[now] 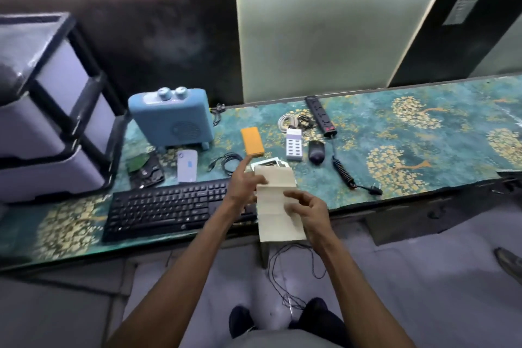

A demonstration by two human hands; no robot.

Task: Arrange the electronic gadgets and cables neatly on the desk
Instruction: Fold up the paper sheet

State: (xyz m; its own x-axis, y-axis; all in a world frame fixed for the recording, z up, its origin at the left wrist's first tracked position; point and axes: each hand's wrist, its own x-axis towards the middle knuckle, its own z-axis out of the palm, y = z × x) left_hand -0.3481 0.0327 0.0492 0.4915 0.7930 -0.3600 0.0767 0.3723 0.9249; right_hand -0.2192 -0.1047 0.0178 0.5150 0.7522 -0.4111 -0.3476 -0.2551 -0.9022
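The desk (pixel 423 127) wears a glossy teal sheet patterned with gold. The keyboard (pixel 169 206) is matt black plastic, the blue speaker (pixel 172 118) smooth plastic, the folded sheet (pixel 278 206) creased matt paper, the orange power bank (pixel 252 141) smooth.

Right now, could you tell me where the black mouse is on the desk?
In the head view the black mouse lies right of centre on the desk, between the white multi-port charger and the power strip's cord.

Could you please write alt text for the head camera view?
Both hands, left hand and right hand, hold a creased sheet of paper over a patterned desk. On the desk lie a black keyboard, orange power bank, mouse, power strip and blue speaker.
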